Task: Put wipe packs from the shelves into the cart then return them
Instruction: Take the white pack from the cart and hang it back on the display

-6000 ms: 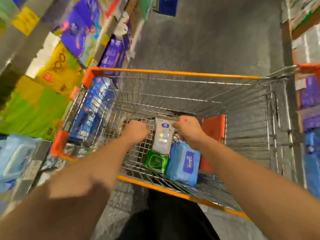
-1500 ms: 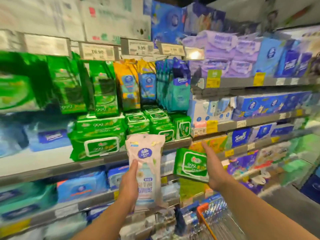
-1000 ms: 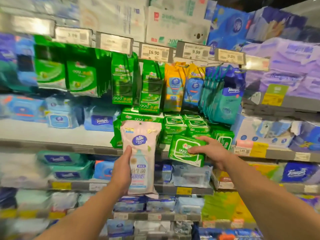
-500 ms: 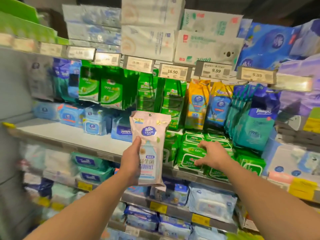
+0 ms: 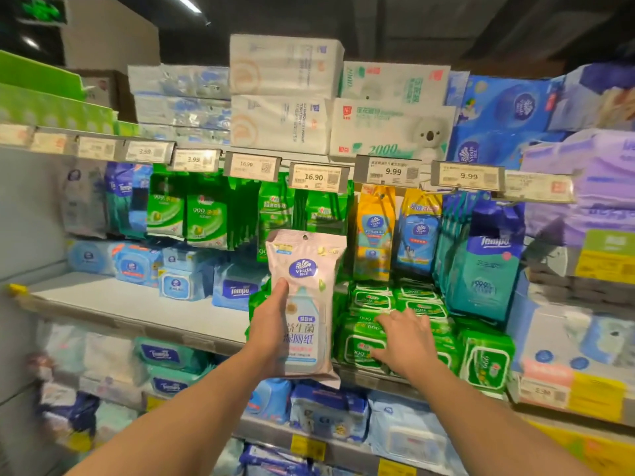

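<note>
Supermarket shelving fills the view: a grey middle shelf (image 5: 137,304) carries stacked wipe packs, with price tags (image 5: 314,176) along a rail above and hanging packets beneath them. Large white tissue bales (image 5: 285,94) sit on the top tier. Left hand (image 5: 271,324): raised in front of the shelf, thumb on the front face and fingers curled behind a tall pink wipe pack (image 5: 304,300), which is held upright and clear of the shelf. Right hand (image 5: 405,341): fingers spread and nearly straight, resting on the top of a green wipe pack (image 5: 357,345) at the front edge of the middle shelf; it presses or touches the pack and does not close around it. Further green packs (image 5: 484,362) stand just beside it to the right and are stacked behind it. Blue packs (image 5: 237,290) lie farther left on the same shelf, and more blue packs (image 5: 330,410) occupy the shelf below.
</note>
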